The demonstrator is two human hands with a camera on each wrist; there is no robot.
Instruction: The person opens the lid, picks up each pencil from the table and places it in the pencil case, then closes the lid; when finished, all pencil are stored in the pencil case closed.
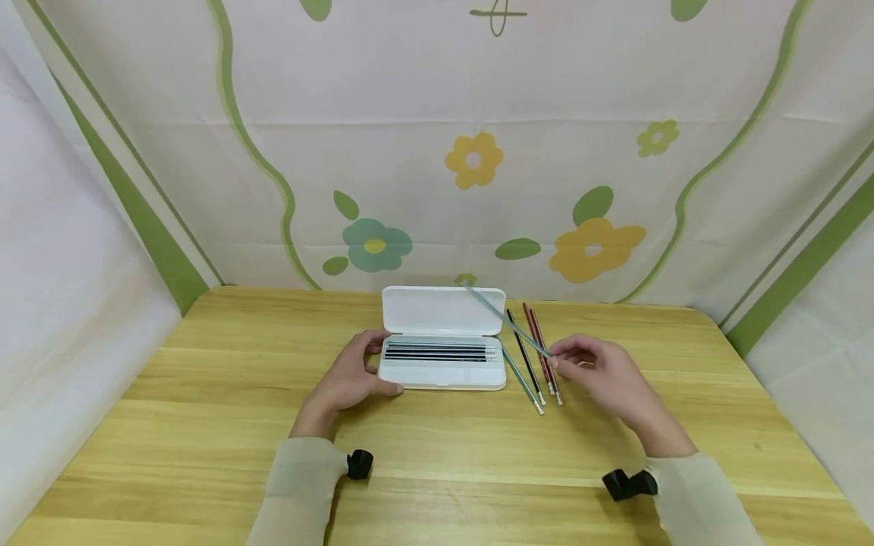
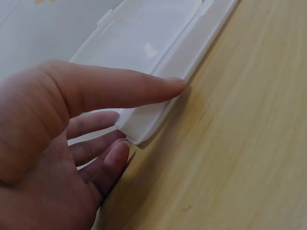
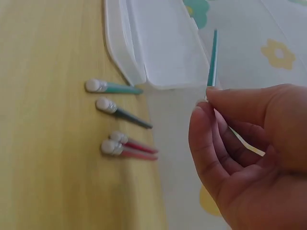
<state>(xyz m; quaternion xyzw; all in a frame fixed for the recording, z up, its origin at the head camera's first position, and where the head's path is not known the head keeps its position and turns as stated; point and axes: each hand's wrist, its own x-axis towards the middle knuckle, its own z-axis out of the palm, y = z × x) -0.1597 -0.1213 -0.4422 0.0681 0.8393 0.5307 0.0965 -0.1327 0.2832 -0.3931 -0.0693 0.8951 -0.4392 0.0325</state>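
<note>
An open white pencil case (image 1: 444,377) lies on the table with its lid (image 1: 437,309) raised at the back. Several dark pencils (image 1: 437,353) and a green one rest in its tray. My left hand (image 1: 350,377) holds the case by its left end, thumb (image 2: 163,89) on the front edge and fingers around the corner. My right hand (image 1: 604,375), to the right of the case, pinches a green pencil (image 3: 213,62) between thumb and fingertips. That pencil slants up and left above the table, its far tip overlapping the lid in the head view.
Right of the case lie a green pencil (image 1: 522,377), a black pencil (image 1: 524,353) and two red pencils (image 1: 538,327), their white eraser ends toward me. A flowered cloth (image 1: 410,182) hangs behind the table's (image 1: 437,470) back edge, with more cloth at both sides.
</note>
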